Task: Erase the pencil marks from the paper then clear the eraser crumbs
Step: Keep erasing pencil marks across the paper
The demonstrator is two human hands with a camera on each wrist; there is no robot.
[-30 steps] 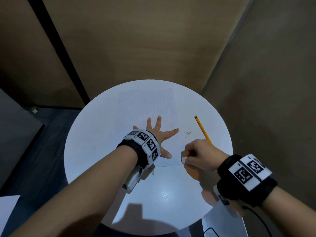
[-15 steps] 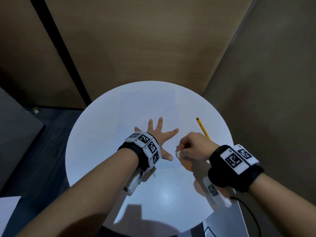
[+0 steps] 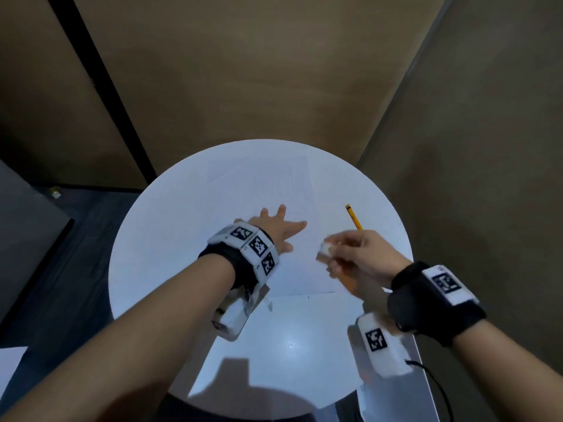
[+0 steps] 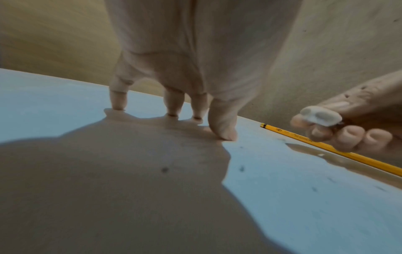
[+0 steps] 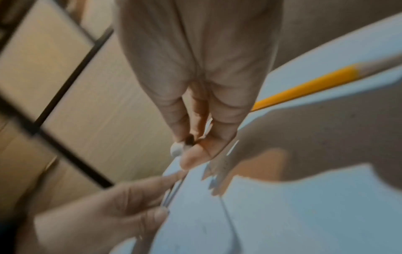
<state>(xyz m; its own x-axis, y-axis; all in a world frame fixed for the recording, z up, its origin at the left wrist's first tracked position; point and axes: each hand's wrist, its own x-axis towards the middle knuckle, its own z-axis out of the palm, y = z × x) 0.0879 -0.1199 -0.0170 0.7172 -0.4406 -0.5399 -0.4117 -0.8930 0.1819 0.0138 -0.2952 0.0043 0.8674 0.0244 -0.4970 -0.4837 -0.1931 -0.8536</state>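
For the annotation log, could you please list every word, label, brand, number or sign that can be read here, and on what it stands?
No text can be read.
Yellow wooden pencil: a dark imprint along its barrel, too blurred to read.
White sheet of paper: faint printed lines, too small to read.
Black wristbands: square black-and-white coded markers, patterns only, no letters or numbers.

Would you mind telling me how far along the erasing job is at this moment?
Erasing looks partly done or more: the paper is too pale to show any marks. In hand: the left hand presses the sheet flat; the right hand pinches the eraser, lifted clear. Left: dark crumbs lie on the sheet.
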